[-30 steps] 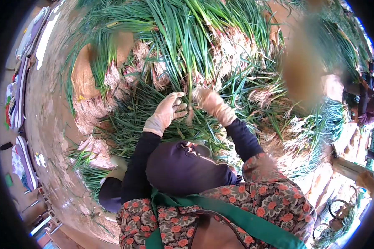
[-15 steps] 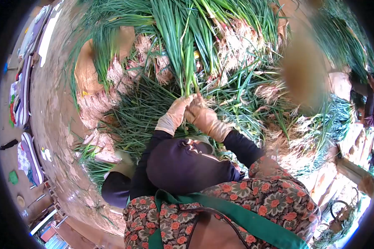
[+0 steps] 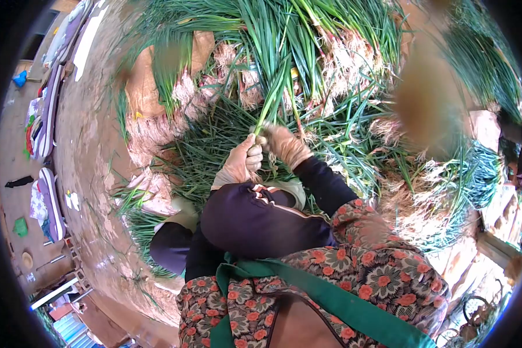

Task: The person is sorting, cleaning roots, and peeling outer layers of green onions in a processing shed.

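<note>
My gloved left hand (image 3: pixel 239 160) is closed around the lower part of a green onion stalk (image 3: pixel 269 108), just above my knee. The leaves of that onion point up and away, over the pile. My gloved right hand (image 3: pixel 288 148) is curled close beside the left one, near the base of the stalk. Its fingertips are blurred, and what they pinch cannot be made out. Beneath and beyond both hands lies a heap of loose green leaves (image 3: pixel 214 136).
Rooted green onions (image 3: pixel 354 61) lie in bunches ahead, with more roots (image 3: pixel 423 200) at the right. Brown sacking (image 3: pixel 144 87) is at the left. A purple-edged mat (image 3: pixel 51 206) lies on the far-left floor. A brown blur (image 3: pixel 426 101) covers part of the upper right.
My right hand has shifted slightly up and right, apart from the left. My left hand has come down a little, its fingers now visible around the stalk. The view has shifted slightly.
</note>
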Motion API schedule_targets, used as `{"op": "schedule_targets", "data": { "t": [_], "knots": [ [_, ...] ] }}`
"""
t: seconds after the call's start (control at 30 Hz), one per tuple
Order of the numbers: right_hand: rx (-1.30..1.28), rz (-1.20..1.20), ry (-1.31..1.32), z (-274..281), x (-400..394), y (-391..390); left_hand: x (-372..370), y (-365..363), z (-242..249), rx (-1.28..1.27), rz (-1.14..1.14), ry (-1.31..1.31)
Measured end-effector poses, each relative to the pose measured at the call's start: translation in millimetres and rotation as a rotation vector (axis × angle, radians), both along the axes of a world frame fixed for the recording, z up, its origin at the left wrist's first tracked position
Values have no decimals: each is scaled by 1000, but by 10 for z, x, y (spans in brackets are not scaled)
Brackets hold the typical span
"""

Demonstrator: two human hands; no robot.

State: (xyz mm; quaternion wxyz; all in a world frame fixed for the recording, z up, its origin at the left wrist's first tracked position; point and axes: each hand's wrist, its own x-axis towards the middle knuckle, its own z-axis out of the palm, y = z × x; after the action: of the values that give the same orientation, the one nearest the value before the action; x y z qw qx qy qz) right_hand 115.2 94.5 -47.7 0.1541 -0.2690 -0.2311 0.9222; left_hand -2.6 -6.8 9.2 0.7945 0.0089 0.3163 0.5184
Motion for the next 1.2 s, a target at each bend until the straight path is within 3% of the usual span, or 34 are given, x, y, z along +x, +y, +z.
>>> {"op": "schedule_targets", "data": {
  "t": [0.03,0.07,0.1,0.13,0.2,0.23,0.27,0.37,0.53,0.6,0.7,0.83,0.87,0.93,1.0,1.03,1.07,1.1,1.17,1.2],
  "knots": [
    [106,108,-108,-32,10,-127,-32,-61,-94,8,35,-102],
    [-99,182,-162,-77,28,-203,-35,-103,-97,40,41,-174],
    [-160,165,-93,-140,21,-212,-21,-164,-113,66,47,-249],
    [-57,225,27,-290,43,-145,5,-222,-127,86,52,-323],
    [-269,20,36,550,-49,-134,46,-199,-37,143,58,-430],
    [-244,42,258,386,-87,-77,26,-176,31,171,49,-382],
    [-255,-100,287,368,-191,-113,10,-182,71,197,45,-336],
    [-438,-69,72,171,-385,-136,-27,-197,41,139,30,-378],
    [-152,115,-241,135,-488,-206,48,-313,-114,171,76,-653],
    [-285,174,-81,39,-400,-257,14,-317,-128,159,92,-692],
    [46,196,-146,-768,-576,-337,-13,-380,-157,185,55,-732],
    [1568,269,-409,-567,-263,-388,-72,-404,47,54,20,-707],
    [1916,572,-514,-587,-101,-343,-128,-397,147,105,-1,-707],
    [1760,539,-677,-901,44,-331,-213,-343,635,270,33,-572],
    [1975,645,-223,-653,229,-366,-319,-459,1088,281,299,-72],
    [2056,689,3,-440,372,-375,-420,-437,1249,427,269,-90],
    [1780,817,-159,-166,510,-326,-495,-383,1387,581,246,-103],
    [1498,922,-305,156,623,-250,-503,-316,1520,522,283,-41],
    [1192,1197,-493,270,621,78,-495,-221,1686,395,364,87],
    [1163,1382,-554,214,531,390,-473,-127,1632,331,370,97]
  ]
}}
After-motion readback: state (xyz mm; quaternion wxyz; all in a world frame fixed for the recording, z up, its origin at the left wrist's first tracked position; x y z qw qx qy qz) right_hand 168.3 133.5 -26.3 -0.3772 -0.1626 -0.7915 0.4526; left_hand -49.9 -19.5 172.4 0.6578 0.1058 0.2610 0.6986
